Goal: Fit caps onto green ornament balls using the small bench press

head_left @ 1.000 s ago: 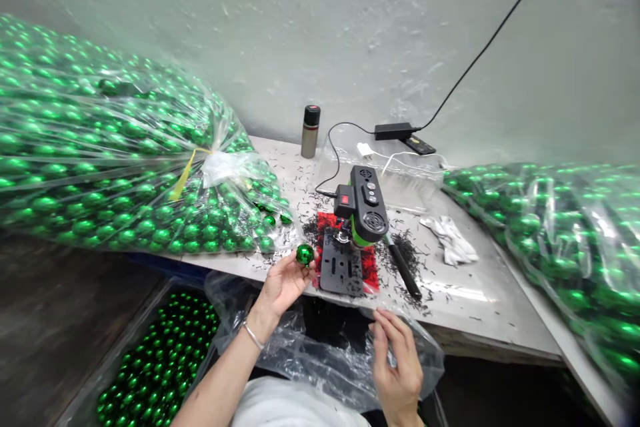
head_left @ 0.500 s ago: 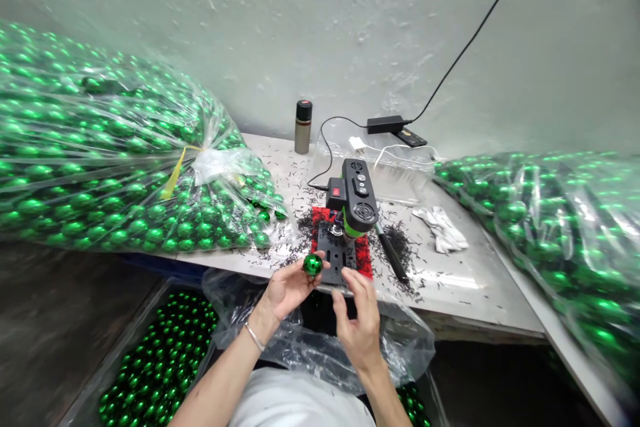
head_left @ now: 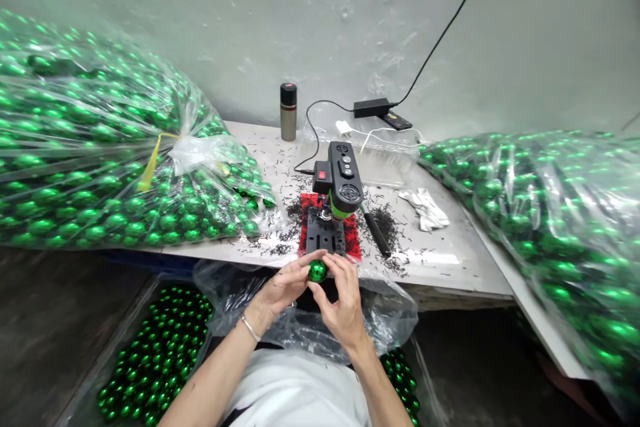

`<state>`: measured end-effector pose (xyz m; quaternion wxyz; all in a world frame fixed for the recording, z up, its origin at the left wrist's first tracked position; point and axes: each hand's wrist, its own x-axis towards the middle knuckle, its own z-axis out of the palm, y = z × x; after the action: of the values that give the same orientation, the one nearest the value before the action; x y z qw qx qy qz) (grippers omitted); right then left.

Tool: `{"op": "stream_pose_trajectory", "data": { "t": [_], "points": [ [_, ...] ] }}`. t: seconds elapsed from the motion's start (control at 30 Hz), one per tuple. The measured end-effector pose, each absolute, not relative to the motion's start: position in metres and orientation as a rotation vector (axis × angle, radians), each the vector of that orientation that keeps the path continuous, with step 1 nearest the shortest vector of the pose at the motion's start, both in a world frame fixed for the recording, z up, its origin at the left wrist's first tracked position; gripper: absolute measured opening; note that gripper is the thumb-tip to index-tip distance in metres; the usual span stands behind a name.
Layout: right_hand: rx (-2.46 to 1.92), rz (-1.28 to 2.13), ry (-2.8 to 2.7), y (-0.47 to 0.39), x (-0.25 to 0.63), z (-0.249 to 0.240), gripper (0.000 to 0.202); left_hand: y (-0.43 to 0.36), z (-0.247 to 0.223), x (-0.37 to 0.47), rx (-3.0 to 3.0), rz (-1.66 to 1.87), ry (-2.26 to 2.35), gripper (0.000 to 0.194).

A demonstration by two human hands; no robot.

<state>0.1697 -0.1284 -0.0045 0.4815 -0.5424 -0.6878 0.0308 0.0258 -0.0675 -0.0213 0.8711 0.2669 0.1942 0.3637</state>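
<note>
A shiny green ball point(head_left: 317, 271) is held between both hands, just in front of the small black bench drill press point(head_left: 345, 177). My left hand point(head_left: 286, 287) has its fingers around the ball's left and far side. On the other side, my right hand point(head_left: 341, 300) touches the ball with fingertips and thumb. The drill press has a slotted black base point(head_left: 325, 237) on a red mat point(head_left: 354, 240), and a black lever point(head_left: 376, 233) slants to its right. Clear plastic sheeting point(head_left: 385, 317) hangs below the hands at the table edge.
Big clear bags of green balls lie at left point(head_left: 100, 167) and right point(head_left: 545, 227). Below left stands a bin of green balls point(head_left: 155, 353). A flask point(head_left: 289, 112), power adapter point(head_left: 371, 107) and white glove point(head_left: 426, 208) rest on the table point(head_left: 450, 267), amid black shavings.
My right hand has closed in on the ball and now touches it along with the left. Both hands sit slightly nearer the table's front edge. The camera view has shifted a little.
</note>
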Motion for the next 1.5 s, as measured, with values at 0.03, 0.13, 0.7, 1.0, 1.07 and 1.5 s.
{"op": "stream_pose_trajectory", "data": {
  "t": [0.03, 0.13, 0.7, 1.0, 1.07, 1.5],
  "points": [
    [-1.32, 0.072, -1.674, -0.129, 0.17, -0.006, 0.044, -0.068, -0.02, 0.026, 0.571, 0.759, 0.41, 0.047],
    [-1.313, 0.069, -1.663, -0.129, 0.17, -0.008, 0.043, -0.068, -0.019, 0.025, 0.61, 0.761, 0.424, 0.049],
    [-1.294, 0.168, -1.584, -0.132, 0.173, -0.017, 0.039, -0.069, -0.023, 0.021, 0.69, 0.725, 0.438, 0.053],
    [-1.197, 0.04, -1.497, -0.133, 0.17, -0.027, 0.036, -0.069, -0.024, 0.024, 0.707, 0.699, 0.448, 0.05],
    [-1.191, 0.008, -1.496, -0.134, 0.171, -0.028, 0.036, -0.07, -0.022, 0.025, 0.754, 0.715, 0.47, 0.05],
    [-1.347, 0.06, -1.483, -0.126, 0.167, -0.03, 0.04, -0.087, -0.011, 0.045, 1.108, 1.019, 0.918, 0.042]
  ]
}}
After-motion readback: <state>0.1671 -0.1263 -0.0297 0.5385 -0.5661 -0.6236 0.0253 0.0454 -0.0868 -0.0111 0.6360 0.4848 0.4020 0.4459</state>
